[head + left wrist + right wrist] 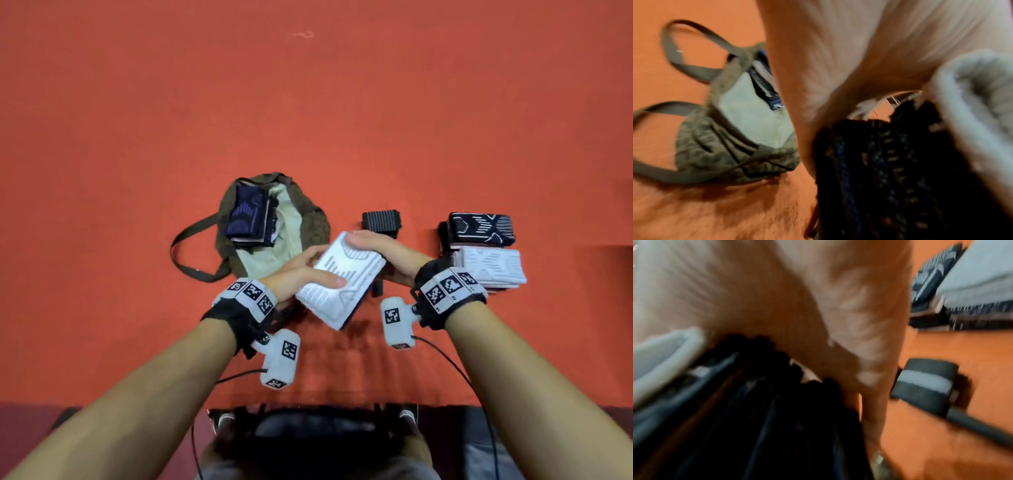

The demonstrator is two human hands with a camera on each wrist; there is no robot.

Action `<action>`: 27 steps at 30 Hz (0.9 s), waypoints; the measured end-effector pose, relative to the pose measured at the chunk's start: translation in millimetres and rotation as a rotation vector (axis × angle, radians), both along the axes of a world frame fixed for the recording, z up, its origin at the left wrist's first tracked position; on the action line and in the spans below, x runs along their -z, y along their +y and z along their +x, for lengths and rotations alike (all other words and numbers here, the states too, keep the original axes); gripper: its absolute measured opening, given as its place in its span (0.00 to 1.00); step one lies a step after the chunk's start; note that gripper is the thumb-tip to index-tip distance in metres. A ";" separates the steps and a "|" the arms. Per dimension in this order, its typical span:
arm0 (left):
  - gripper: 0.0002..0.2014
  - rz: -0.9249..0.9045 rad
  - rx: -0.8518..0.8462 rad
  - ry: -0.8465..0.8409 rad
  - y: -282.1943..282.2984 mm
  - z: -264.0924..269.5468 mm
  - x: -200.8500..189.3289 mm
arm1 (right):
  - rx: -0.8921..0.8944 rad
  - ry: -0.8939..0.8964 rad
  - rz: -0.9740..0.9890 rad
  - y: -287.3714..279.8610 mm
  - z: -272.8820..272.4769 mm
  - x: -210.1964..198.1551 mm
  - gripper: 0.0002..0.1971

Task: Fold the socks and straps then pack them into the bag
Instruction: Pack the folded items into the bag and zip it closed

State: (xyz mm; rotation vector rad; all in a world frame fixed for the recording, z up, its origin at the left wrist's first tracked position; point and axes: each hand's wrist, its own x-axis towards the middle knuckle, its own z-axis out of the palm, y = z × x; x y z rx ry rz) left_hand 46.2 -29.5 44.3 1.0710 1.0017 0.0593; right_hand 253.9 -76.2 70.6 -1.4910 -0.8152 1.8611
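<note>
Both hands, left hand (301,274) and right hand (373,246), hold the folded socks (342,277) tight. The bag (274,253) lies just left, nearer the left hand.

An orange-red surface (342,102) is seen filling most of the head view, with a small pale scuff (303,34) marked near its far edge. A dark strip (34,425) is seen along its near edge.
</note>
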 end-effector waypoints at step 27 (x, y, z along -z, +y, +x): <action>0.04 0.288 -0.618 0.660 43.2 -128.9 110.6 | 0.179 0.115 -0.125 60.6 -166.8 104.5 0.26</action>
